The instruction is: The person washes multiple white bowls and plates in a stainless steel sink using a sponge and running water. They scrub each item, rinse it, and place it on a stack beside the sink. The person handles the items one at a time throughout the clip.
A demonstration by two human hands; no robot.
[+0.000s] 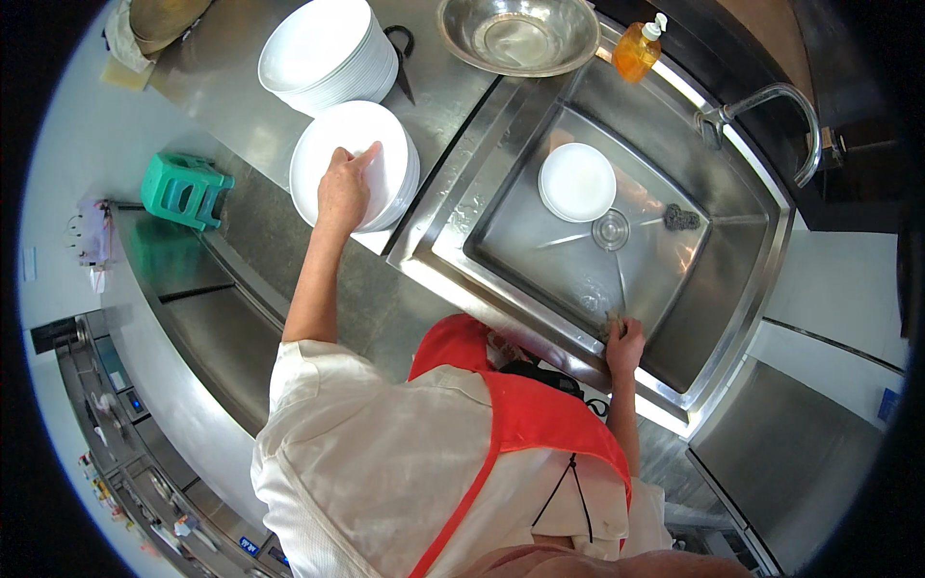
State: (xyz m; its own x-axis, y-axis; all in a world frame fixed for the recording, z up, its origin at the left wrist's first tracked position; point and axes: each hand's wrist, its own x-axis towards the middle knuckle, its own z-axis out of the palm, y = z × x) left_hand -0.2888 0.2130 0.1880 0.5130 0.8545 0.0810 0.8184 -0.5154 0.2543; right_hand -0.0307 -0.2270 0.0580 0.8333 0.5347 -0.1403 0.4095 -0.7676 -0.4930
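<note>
Over the front stack of white plates (394, 155) is my left hand (345, 189), one finger stretched out across the top plate and the others partly curled. Nothing shows in its grasp. My right hand (626, 348) reaches over the near rim of the stainless steel sink (506, 274), its fingers closed on a small brownish scrubbing pad (613, 322). White dishes (577, 182), apparently two overlapping, lie on the sink floor beside the round drain (611, 230).
A taller stack of white dishes (325, 54) stands behind the plates, with black-handled scissors (405, 61) alongside. A steel basin (519, 36), an orange soap pump bottle (639, 50) and a curved faucet (802, 108) line the back. A dark scourer (681, 217) sits in the sink; a green stool (184, 189) stands left.
</note>
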